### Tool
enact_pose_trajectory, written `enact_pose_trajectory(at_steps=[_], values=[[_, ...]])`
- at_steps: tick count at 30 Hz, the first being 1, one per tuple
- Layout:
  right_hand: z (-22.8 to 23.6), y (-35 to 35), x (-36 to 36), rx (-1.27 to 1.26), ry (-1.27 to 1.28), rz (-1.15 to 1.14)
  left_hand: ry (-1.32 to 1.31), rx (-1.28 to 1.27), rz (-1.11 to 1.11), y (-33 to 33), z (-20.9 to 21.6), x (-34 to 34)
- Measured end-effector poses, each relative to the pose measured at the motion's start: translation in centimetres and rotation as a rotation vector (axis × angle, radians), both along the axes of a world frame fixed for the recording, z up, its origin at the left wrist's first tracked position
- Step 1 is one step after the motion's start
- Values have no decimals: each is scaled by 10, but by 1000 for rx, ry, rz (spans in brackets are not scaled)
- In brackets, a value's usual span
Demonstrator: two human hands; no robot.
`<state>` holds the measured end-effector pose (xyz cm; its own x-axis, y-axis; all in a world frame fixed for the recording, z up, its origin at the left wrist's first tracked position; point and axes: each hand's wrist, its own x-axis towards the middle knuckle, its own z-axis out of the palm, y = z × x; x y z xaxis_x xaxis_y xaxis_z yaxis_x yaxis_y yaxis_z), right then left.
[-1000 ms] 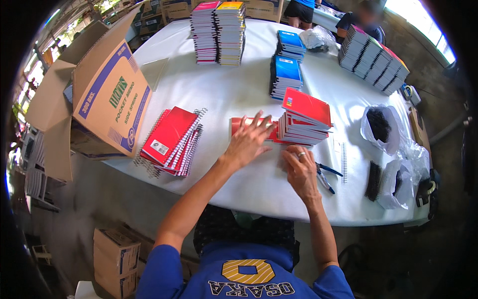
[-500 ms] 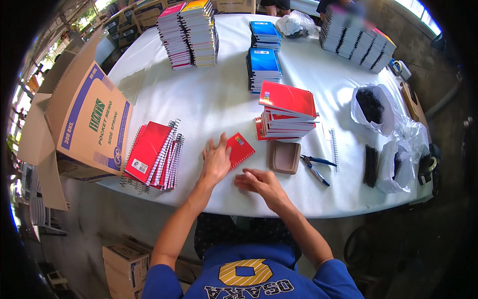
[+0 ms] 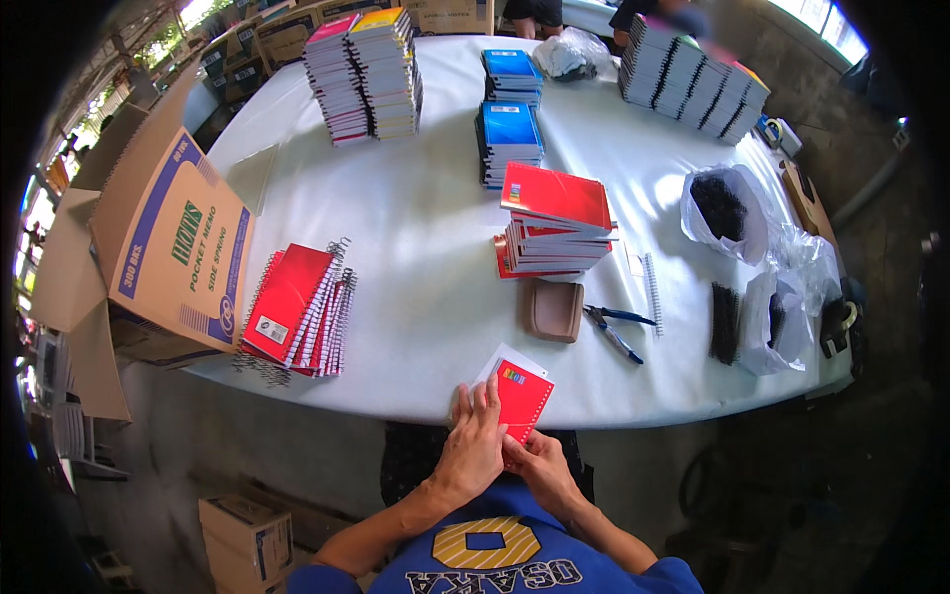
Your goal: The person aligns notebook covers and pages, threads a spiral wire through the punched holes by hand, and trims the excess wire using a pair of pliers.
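Note:
A small red notebook point(image 3: 522, 394) with a row of punched holes along its right edge and no spiral in it is held at the table's near edge. White paper shows from behind its cover at the upper left. My left hand point(image 3: 470, 443) grips its left side, fingers laid over the cover. At the lower edge, my right hand point(image 3: 544, 471) pinches the notebook between thumb and fingers; some fingertips are hidden beneath it. Just beyond lie a brown tray point(image 3: 554, 311), blue-handled pliers point(image 3: 619, 330) and a loose wire spiral point(image 3: 651, 287).
Red unbound notebooks point(image 3: 557, 198) are stacked beyond the tray. Spiral-bound red notebooks point(image 3: 289, 302) lie at left beside an open carton point(image 3: 183, 233). Blue notebooks point(image 3: 511, 127) and taller stacks point(image 3: 381, 84) stand farther back. Bags of black spirals point(image 3: 737, 243) sit at right. Another person's hand point(image 3: 621, 38) is at the far side.
The red notebook has come off the tabletop toward me and turned. My left hand keeps to its left side, and my right hand, previously apart from it, now grips its lower edge.

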<state>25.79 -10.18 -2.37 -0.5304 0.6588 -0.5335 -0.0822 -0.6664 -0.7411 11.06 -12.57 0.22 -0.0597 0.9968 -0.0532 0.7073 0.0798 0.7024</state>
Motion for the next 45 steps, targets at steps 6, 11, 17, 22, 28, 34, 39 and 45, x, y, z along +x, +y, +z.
enact_pose_trajectory(at_steps=[6, 11, 17, 22, 28, 34, 39, 45], values=[[41, 39, 19, 938, -552, 372, 43, 336, 107, 22, 21, -41], [97, 85, 1, 1649, -812, 513, -174, 304, -54, 55, 39, -79], [60, 115, -13, 1287, -353, 188, -1030, 49, -94, 71, -18, -94], [31, 109, -17, 686, -67, 29, -942, 285, -246, 71, -23, -83], [18, 116, -33, 865, -75, -24, -1007, 320, -122, 77, -17, -88], [12, 126, -33, 923, -163, 4, -914, 307, -176, 86, -28, -89], [-3, 141, -30, 998, -290, 148, -974, 165, -25, 85, -24, -96], [4, 141, -46, 951, -221, 181, -584, 312, -181, 96, -57, -109]])
